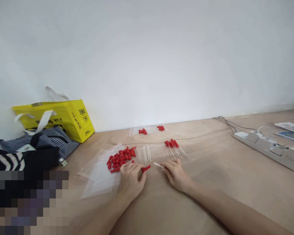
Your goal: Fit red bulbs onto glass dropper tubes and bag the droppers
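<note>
One clear tube (158,165), aslant leftward

Red bulb-shaped rubbery caps (122,157), clear slender tubes (150,153), centre; boxy yellow bag (66,112), black print (57,119), white handles (44,122), left; navy-and-white striped cloth bag (54,141), lower left.

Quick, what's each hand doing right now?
Left hand: closed, holding a red dropper bulb.
Right hand: closed, holding a clear dropper tube.

Includes one red bulb (146,168) in left hand (131,178), one clear tube (158,165) in right hand (175,173); beyond them, heaped bulbs (122,157), rowed tubes (152,152): too dense to count.
</note>
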### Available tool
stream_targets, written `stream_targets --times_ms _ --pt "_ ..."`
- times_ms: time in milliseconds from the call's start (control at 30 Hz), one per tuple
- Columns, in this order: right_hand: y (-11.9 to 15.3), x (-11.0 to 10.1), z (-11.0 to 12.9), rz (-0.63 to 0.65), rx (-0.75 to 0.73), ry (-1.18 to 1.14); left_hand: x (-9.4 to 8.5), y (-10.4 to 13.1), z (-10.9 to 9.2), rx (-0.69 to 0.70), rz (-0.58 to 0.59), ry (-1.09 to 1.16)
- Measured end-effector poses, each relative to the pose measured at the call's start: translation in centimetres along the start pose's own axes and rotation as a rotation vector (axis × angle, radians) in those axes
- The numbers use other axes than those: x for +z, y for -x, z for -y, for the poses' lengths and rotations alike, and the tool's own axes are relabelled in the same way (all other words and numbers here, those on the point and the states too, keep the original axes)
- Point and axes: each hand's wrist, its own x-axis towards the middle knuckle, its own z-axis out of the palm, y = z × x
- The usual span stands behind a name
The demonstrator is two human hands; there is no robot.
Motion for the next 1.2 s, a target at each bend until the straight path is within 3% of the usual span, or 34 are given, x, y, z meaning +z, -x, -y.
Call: stream_targets --times_ms 433,667,1200 --pt "-0.3 0.3 1.0 0.066 -0.044 -0.010 0.1 -0.1 -1.1 -0.042 0.080 0.122" --pt "-0.5 0.5 1.4 0.050 -0.077 -0.056 1.0 -0.2 -1.1 -0.143 0.149 0.226" --pt "-0.2 0.0 0.5 0.050 -0.203 0.068 0.6 -0.2 -1.0 -0.099 0.213 0.349"
